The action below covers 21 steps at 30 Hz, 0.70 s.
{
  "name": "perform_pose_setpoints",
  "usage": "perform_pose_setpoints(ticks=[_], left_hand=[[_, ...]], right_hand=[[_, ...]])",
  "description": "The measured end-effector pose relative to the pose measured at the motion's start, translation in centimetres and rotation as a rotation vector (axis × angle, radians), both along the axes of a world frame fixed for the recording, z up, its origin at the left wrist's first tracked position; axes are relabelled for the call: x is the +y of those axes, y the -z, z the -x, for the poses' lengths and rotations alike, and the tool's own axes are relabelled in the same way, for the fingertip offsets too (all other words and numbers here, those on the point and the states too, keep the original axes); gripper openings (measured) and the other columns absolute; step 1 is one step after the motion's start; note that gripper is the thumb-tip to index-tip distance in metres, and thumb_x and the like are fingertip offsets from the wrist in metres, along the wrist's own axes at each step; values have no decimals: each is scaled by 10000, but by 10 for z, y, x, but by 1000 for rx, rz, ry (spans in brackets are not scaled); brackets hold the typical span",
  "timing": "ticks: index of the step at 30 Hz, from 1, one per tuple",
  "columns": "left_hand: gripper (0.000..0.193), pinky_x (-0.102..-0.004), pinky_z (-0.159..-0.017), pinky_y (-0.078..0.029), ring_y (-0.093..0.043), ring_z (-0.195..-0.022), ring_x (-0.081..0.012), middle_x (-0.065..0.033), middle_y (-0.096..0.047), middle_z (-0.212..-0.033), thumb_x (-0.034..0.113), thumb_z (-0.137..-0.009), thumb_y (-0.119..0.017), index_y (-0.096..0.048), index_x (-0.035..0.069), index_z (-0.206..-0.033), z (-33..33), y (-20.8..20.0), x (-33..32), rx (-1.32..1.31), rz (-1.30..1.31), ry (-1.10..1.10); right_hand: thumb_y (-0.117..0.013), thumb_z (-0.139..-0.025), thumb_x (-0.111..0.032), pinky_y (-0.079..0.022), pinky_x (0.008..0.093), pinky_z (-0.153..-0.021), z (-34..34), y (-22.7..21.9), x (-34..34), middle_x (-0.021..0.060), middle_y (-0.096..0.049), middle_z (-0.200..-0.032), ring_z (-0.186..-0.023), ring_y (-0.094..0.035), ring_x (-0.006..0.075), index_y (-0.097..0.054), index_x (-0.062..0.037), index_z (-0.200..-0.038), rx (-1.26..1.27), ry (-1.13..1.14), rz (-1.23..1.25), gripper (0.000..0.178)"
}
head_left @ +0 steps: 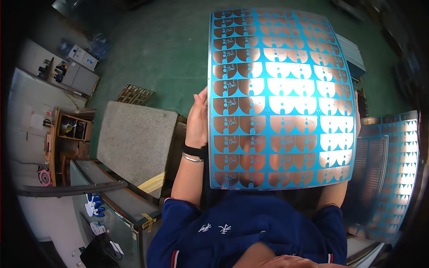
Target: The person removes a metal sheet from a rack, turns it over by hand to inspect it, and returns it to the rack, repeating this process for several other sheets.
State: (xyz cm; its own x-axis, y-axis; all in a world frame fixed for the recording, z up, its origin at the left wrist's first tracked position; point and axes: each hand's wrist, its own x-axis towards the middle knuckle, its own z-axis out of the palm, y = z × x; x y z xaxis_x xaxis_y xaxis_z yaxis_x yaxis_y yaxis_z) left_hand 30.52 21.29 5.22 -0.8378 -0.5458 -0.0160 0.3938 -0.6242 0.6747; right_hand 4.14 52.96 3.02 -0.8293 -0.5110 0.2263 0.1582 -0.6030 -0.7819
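A large circuit board panel [290, 121], shiny copper with rows of rounded shapes set off by bright blue, is held up in front of my chest. It bows slightly, and light glares off its middle. My left hand [197, 118] grips its left edge, thumb along the side and the other fingers mostly hidden behind it. On that wrist are a black band and a metal bracelet. Only a sliver of my right hand [359, 116] shows at the opposite edge, its fingers mostly covered by the panel.
Another blue-and-copper panel [402, 174] stands at the right beside a dark ribbed rack [367, 178]. To the left are a grey-topped block [134, 138], a slatted pallet [135, 95] and a wooden shelf [73, 126]. A blue-and-white glove [94, 205] lies near a glass-topped bench [129, 190].
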Motion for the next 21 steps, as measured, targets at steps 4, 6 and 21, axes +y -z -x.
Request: perform_pose_setpoints(ticks=[4, 6, 21], left_hand=[[458, -303, -907, -457, -501, -1117, -169, -116, -470, -1259, 228, -946, -456, -327, 8, -1327, 0, 7, 6, -89, 139, -30], [494, -302, -941, -442, -470, -1172, -186, -145, -452, -1289, 213, -929, -479, -304, 6, -1341, -1, 12, 2, -108, 143, -26], [479, -281, -810, -531, -553, -1075, -182, -157, -486, -1243, 257, -947, -435, -307, 4, -1333, -13, 28, -6, -290, 295, -30]], right_hand=[[-411, -957, -242, -451, 310, -926, -14, -2, 0, 126, -469, -1300, -1136, -516, 183, -471, -83, -1243, -48, -3, -26, 333], [-406, -958, -243, -451, 306, -924, -18, -2, 1, 125, -471, -1298, -1134, -516, 180, -467, -78, -1249, -74, -10, -37, 339], [-370, -971, -248, -448, 273, -910, -30, -18, -3, 116, -481, -1288, -1120, -521, 157, -435, -39, -1293, -153, -28, -138, 390]])
